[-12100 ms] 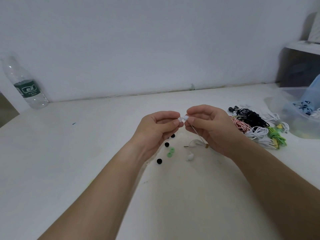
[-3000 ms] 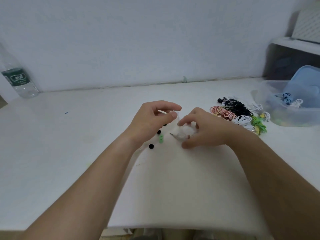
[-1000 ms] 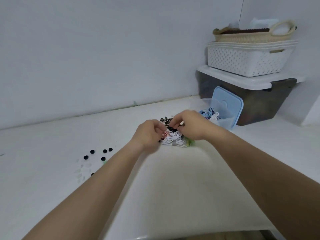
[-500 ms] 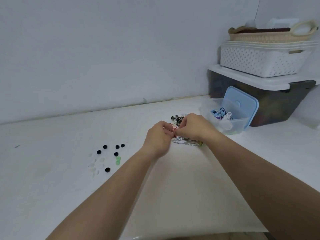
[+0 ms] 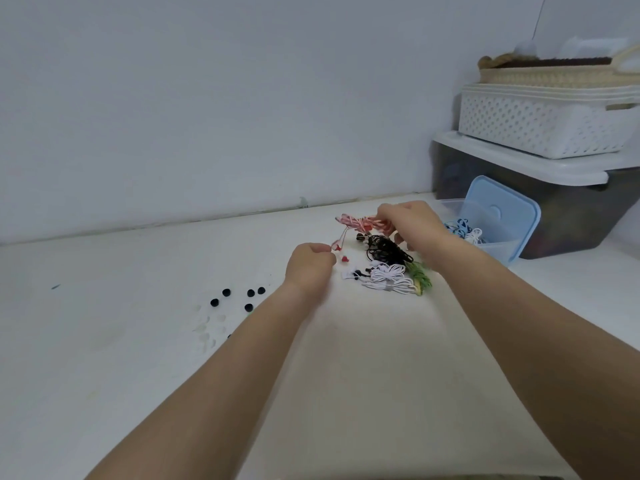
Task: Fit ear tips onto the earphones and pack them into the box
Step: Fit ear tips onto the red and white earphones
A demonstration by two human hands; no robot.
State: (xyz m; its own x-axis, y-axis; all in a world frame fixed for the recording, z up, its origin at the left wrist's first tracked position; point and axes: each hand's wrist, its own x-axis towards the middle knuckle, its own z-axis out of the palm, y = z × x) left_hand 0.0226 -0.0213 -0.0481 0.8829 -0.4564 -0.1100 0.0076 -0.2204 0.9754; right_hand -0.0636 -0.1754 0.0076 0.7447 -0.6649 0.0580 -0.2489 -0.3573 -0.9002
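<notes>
Gripping striped earphones (image 5: 360, 222) (both hands (image 5: 310, 266) (image 5: 414, 225))

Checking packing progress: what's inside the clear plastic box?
Inside the clear box lie a blue earphone bundle and a white earphone bundle. The right hand covers its left end, so anything there is hidden.

A plain white wall (image 5: 207, 98) stands behind a flat white table (image 5: 104, 358). In the right corner sits a dark plastic bin with a white lid (image 5: 585, 216). A white basket full of holes (image 5: 536, 129) rests on it, a tan woven basket (image 5: 540, 76) on top.
</notes>
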